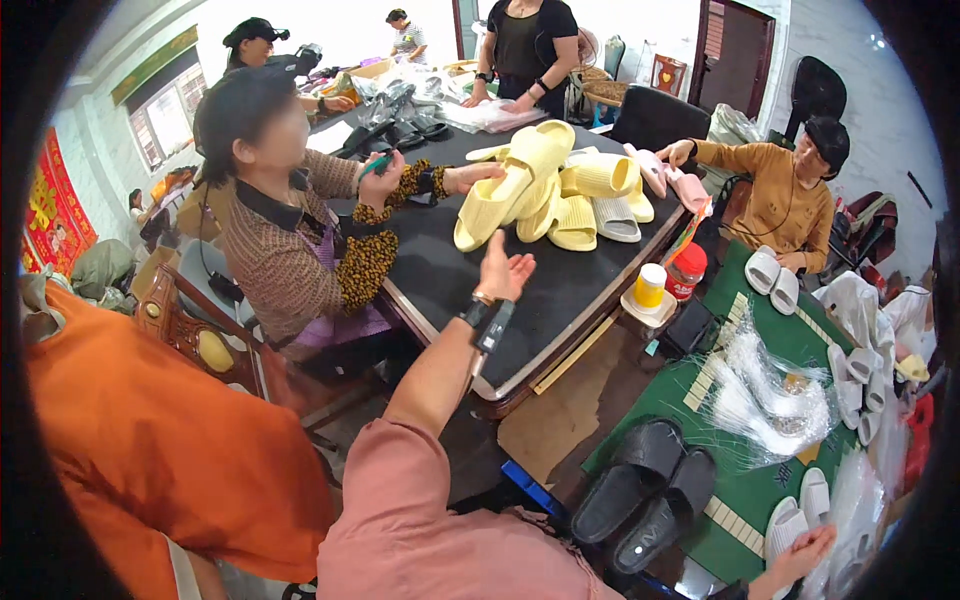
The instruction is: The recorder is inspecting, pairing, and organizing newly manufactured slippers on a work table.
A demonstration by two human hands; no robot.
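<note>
My left hand point(503, 270) reaches over the black table, palm turned up and fingers apart, holding nothing. Just beyond its fingertips is a bunch of yellow slippers point(515, 185), which a co-worker's hand point(472, 178) grips from the left. That co-worker's other hand holds a small green-handled tool point(377, 165). More yellow slippers point(600, 175) and a grey slipper point(617, 220) lie heaped to the right. Low at the right, my right hand point(803, 556) is partly in view, its fingers stretched out beside white slippers point(787, 525). Whether it touches them I cannot tell.
Black slippers point(640, 480) and clear plastic strands point(765, 390) lie on a green table point(640, 400). A yellow-and-white tub point(651, 285) and red-lidded jar point(687, 268) stand near the black table's edge point(560, 345). A person in orange point(190, 430) is close at left; several others surround the tables.
</note>
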